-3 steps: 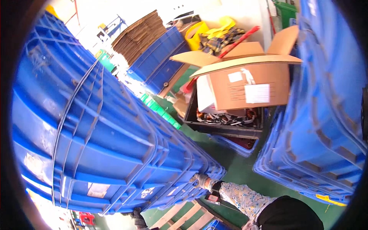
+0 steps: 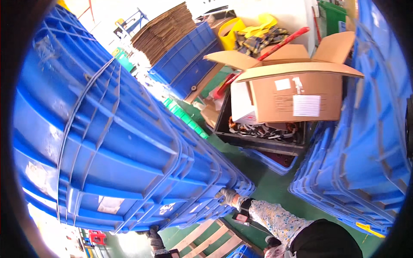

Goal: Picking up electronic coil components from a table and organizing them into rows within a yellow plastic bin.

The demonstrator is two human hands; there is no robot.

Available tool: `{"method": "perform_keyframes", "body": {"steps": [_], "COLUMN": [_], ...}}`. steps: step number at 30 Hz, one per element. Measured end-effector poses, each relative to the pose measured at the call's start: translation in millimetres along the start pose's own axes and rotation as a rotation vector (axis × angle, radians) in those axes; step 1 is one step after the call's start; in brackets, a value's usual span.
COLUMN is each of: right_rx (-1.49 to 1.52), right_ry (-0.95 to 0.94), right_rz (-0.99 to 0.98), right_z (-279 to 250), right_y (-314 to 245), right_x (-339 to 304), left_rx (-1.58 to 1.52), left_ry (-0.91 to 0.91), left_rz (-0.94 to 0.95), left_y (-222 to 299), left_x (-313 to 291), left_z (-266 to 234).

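A large stack of nested blue plastic crates [image 2: 129, 159] leans across the left of the view, with thin cords running over its side. My right hand [image 2: 227, 196], in a greyish glove, has its fingers curled at the rim near the stack's right end. A patterned sleeve and a black wristband with a small device are on that arm. At the stack's lower edge, my left hand [image 2: 155, 238], in a dark glove, grips from below. Its fingertips are partly hidden by the crate.
More stacked blue crates [image 2: 344, 180] stand right. Ahead, an open cardboard box [image 2: 297, 99] rests over a black bin [image 2: 262, 141] of small parts. Flattened cardboard [image 2: 165, 36] fills a blue crate [image 2: 185, 62] behind. A wooden pallet [image 2: 211, 243] lies below, on green floor.
The background has shifted right in view. The lower edge of the crate stack sits slightly higher. Both hands stay at their places on it.
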State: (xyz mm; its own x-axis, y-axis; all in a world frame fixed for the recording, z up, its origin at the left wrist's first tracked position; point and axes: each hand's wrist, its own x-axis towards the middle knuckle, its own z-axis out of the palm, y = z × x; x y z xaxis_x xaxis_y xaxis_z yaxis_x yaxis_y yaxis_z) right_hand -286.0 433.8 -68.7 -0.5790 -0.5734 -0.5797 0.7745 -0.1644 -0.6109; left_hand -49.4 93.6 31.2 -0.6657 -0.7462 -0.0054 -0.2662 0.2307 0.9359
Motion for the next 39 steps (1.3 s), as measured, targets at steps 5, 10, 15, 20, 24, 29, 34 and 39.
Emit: {"method": "perform_keyframes", "body": {"steps": [5, 10, 15, 20, 24, 29, 34, 39], "right_rx": [0.017, -0.049, -0.874, -0.909, -0.532, 0.317, 0.424, -0.328], "right_ry": [-0.034, -0.186, -0.027, -0.106, -0.146, -0.107, 0.186, -0.362], "right_rz": [0.22, -0.057, -0.383, -0.262, -0.101, 0.337, 0.447, 0.14], "right_z": [24.3, 14.6, 64.0, 29.9, -24.5, -3.2, 9.0, 18.4], "right_y": [-11.7, -26.6, -73.9, -73.8, -48.7, -62.4, -69.1, -81.6], "right_x": [56.4, 112.9, 127.2, 158.4, 203.2, 171.8, 156.1, 115.1], "left_rx": [0.437, 0.209, -0.231, -0.041, 0.141, -0.396, -0.2, 0.069], "left_ry": [0.004, 0.046, -0.011, -0.006, 0.241, 0.12, 0.236, 0.152], "left_rz": [-0.08, 0.159, 0.193, 0.17, 0.166, 0.157, -0.132, -0.081], "left_y": [32.8, 43.9, 48.1, 69.0, 72.0, 79.6, 95.4, 93.4], "left_x": [27.7, 79.1, 137.1, 138.7, 131.3, 112.9, 101.3, 82.1], "left_z": [-12.0, 33.5, 57.5, 98.4, 109.9, 109.3, 112.3, 108.3]}}
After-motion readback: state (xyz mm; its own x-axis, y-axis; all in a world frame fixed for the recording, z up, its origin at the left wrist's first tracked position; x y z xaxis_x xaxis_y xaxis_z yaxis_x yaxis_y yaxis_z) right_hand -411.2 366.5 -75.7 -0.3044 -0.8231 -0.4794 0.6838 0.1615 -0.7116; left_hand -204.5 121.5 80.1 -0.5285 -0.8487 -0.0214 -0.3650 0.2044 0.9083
